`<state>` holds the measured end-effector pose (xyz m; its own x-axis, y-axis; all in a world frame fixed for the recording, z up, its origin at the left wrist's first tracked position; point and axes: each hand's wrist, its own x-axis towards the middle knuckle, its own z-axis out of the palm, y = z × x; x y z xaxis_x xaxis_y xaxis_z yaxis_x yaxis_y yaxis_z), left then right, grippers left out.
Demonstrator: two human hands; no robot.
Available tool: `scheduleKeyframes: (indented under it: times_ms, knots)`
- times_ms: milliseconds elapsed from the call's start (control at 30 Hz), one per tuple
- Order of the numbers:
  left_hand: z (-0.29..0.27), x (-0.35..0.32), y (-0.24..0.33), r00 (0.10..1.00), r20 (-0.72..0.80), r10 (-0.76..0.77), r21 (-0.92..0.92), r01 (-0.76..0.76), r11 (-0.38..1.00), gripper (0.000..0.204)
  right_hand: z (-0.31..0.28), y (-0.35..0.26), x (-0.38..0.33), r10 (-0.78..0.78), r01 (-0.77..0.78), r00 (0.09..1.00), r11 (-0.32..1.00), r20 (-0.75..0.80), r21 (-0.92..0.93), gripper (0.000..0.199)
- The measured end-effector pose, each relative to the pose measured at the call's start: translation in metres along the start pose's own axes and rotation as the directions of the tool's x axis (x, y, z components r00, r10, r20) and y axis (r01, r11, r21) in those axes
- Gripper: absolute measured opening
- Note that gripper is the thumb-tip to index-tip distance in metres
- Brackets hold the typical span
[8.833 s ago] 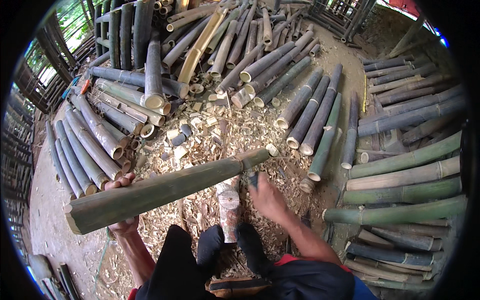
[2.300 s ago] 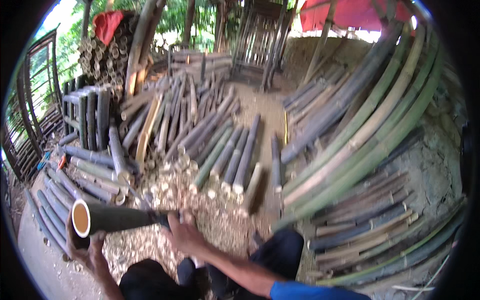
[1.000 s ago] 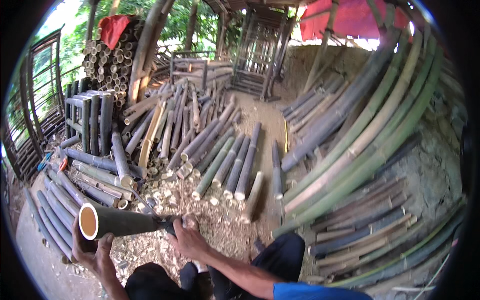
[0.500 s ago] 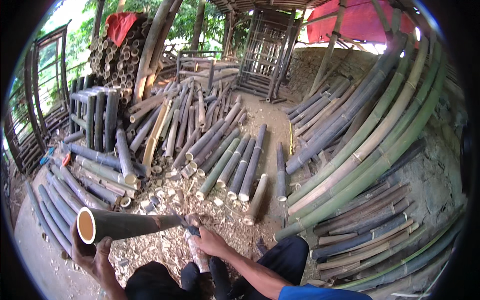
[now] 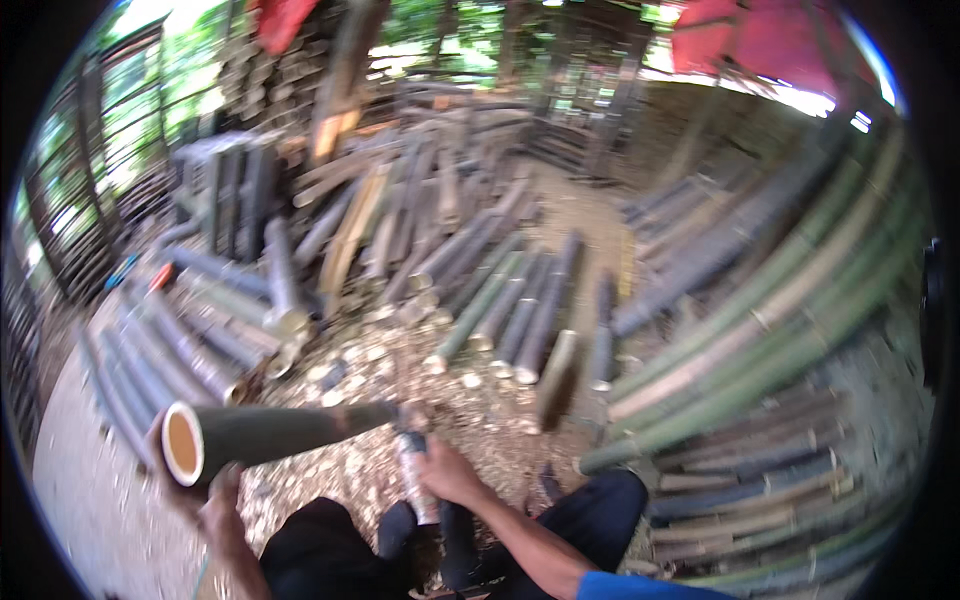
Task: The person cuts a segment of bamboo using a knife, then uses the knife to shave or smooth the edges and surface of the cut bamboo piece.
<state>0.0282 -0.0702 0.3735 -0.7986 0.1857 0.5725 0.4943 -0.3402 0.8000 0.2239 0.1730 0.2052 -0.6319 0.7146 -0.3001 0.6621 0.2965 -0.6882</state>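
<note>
My left hand is closed around the near end of a dark bamboo tube, thumb below its pale rim. The tube lies almost level, its hollow mouth to the left. Its far end tapers in view toward a pale upright bamboo piece between my feet. My right hand is closed beside that far end, on what looks like the dark handle of a knife. Motion blur smears the blade, and I cannot tell whether it touches the bamboo.
Pale wood chips cover the ground ahead. Cut bamboo tubes lie in rows beyond them, with more at left. Long green poles lean at right above stacked shorter lengths. A bamboo frame stands at far left.
The whole view has swung slightly and become blurred, with the surroundings shifted right in it. Both hands keep their hold, and the bamboo tube stays in nearly the same pose.
</note>
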Motion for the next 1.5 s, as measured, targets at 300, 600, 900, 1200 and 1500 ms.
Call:
scheduleKeyframes:
  times_ms: [300, 600, 900, 1200, 1500]
  knots:
    - [0.016, 0.002, 0.019, 0.994, 0.007, -0.11, -0.054, 0.11, 0.992, 0.093, -0.031, -0.054, -0.045, -0.451, 0.469, 0.875, 0.88, -0.177, 0.072, 0.048]
    - [0.026, -0.01, 0.018, 0.998, -0.061, -0.011, 0.108, 0.018, 0.994, 0.091, -0.04, -0.093, -0.077, -0.582, 0.694, 0.695, 0.698, -0.422, 0.178, 0.049]
    - [0.006, -0.01, 0.021, 0.999, -0.031, 0.008, 0.303, 0.002, 0.953, 0.101, -0.066, -0.15, -0.093, -0.531, 0.566, 0.818, 0.812, -0.223, 0.143, 0.04]
    - [0.008, -0.009, 0.013, 0.998, -0.062, 0.018, 0.28, 0.0, 0.96, 0.099, -0.012, -0.061, -0.041, -0.3, 0.279, 0.944, 0.948, -0.14, -0.153, 0.046]
    - [0.018, -0.009, 0.014, 0.997, 0.0, 0.072, 0.346, -0.068, 0.936, 0.097, -0.014, -0.082, -0.059, -0.499, 0.541, 0.813, 0.838, -0.299, 0.074, 0.04]
